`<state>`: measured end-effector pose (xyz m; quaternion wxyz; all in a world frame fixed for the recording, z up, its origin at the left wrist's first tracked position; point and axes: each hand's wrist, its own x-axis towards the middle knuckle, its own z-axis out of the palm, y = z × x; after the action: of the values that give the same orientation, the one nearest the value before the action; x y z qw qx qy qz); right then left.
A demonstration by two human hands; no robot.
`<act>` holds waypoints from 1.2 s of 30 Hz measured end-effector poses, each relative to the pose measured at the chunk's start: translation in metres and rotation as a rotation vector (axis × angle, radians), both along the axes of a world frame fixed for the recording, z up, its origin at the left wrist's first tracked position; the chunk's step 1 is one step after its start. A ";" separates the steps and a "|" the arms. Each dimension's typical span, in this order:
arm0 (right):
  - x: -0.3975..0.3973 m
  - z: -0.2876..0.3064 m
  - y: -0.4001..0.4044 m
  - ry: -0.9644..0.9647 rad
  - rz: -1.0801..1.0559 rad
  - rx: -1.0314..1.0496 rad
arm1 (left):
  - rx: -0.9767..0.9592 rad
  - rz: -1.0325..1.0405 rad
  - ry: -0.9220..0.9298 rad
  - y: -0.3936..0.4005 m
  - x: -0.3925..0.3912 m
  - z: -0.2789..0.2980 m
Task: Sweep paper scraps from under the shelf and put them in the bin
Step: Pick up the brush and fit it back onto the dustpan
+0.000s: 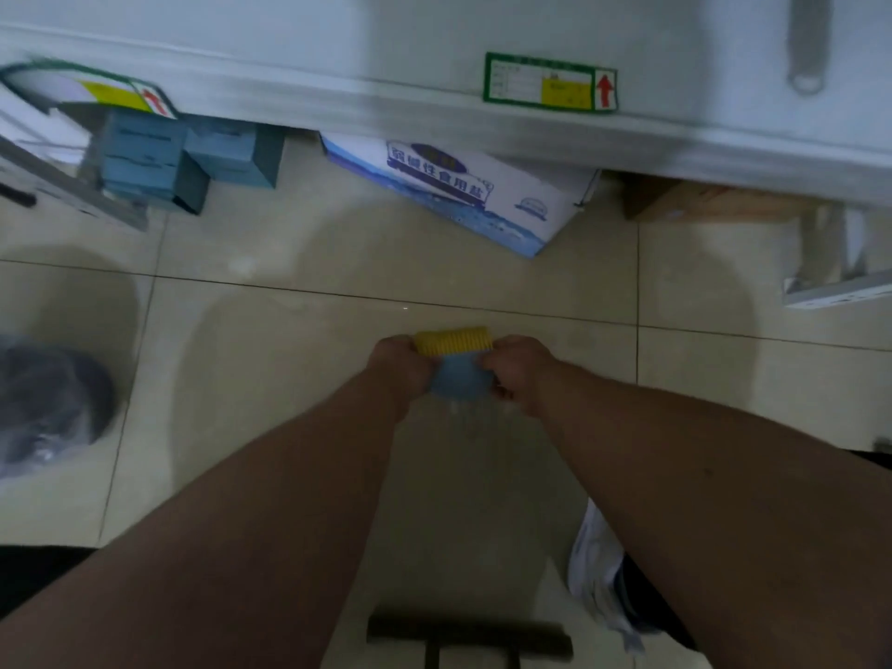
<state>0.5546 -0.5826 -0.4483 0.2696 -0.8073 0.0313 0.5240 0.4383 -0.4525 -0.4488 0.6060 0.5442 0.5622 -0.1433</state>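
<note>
Both hands met over the tiled floor (338, 243): the left hand (398, 366) was curled round the left end of a broom head (456, 364) (yellow ribbed top, blue body below), and the right hand (519, 371) gripped its right end, fingers wrapped over the blue part; pale bristles (475, 412) hung blurred beneath the blue body, just above the tiles; both forearms reached forward from the bottom edge of the view. Near the floor's left edge stood a bin (48, 403) lined with a clear bag, dark inside and well apart from the hands; whether scraps lay in it could not be told. Beyond the hands, along the far edge of the floor, ran a grey-white shelf (338, 89) bearing a green-bordered label (550, 84); beneath its front edge sat a white and blue carton (463, 195) with printed characters, a stack of small blue boxes (183, 156) to its left, and a brown box (700, 200) to its right; no paper scraps could be made out in the blur. Close to the bottom edge lay a dark bar (468, 637), with a white shoe (598, 567) beside it.
</note>
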 end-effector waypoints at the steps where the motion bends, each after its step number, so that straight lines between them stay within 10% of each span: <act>1: -0.003 0.009 0.007 0.014 -0.055 0.035 | -0.013 0.057 -0.037 0.006 -0.002 0.009; 12: -0.069 0.173 0.122 0.050 -0.164 0.506 | 0.119 0.566 -0.476 0.087 -0.077 0.167; 28: -0.284 0.418 0.280 -0.060 0.144 1.058 | 0.384 0.739 -0.971 0.197 -0.325 0.414; 36: -0.346 0.434 0.335 0.125 0.118 1.189 | 0.552 0.701 -0.793 0.203 -0.380 0.444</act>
<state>0.2083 -0.2474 -0.0143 0.6430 -0.4861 -0.2965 0.5121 0.0582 -0.2493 -0.0044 0.6171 0.4756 0.4557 0.4305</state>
